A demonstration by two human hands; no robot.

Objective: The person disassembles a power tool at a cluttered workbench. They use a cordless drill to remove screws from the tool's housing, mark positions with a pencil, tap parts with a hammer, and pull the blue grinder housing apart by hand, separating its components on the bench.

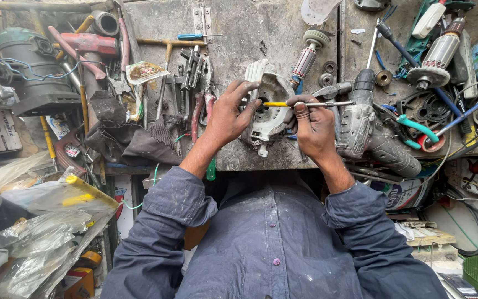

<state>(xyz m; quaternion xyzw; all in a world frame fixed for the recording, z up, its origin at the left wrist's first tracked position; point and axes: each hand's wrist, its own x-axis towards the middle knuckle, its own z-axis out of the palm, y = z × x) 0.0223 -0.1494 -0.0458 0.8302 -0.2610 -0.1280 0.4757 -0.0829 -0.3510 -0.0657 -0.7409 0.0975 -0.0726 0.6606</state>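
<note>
A pale grey metal housing part [273, 113] stands on the workbench [239, 33] near its front edge. My left hand [229, 113] grips the housing's left side, fingers curled over its top. My right hand [312, 124] holds a thin tool with a yellow grip and a bare metal shaft [305, 104], laid sideways, its yellow end pointing into a dark hole in the housing. Both forearms come out of rolled blue sleeves.
A grey power tool body [363, 124] lies just right of my right hand. Motor armatures [307, 55] [437, 58], washers, pliers and a blue screwdriver [195, 37] crowd the bench. Dark rags [134, 138] lie at left, plastic bags [34, 221] below left.
</note>
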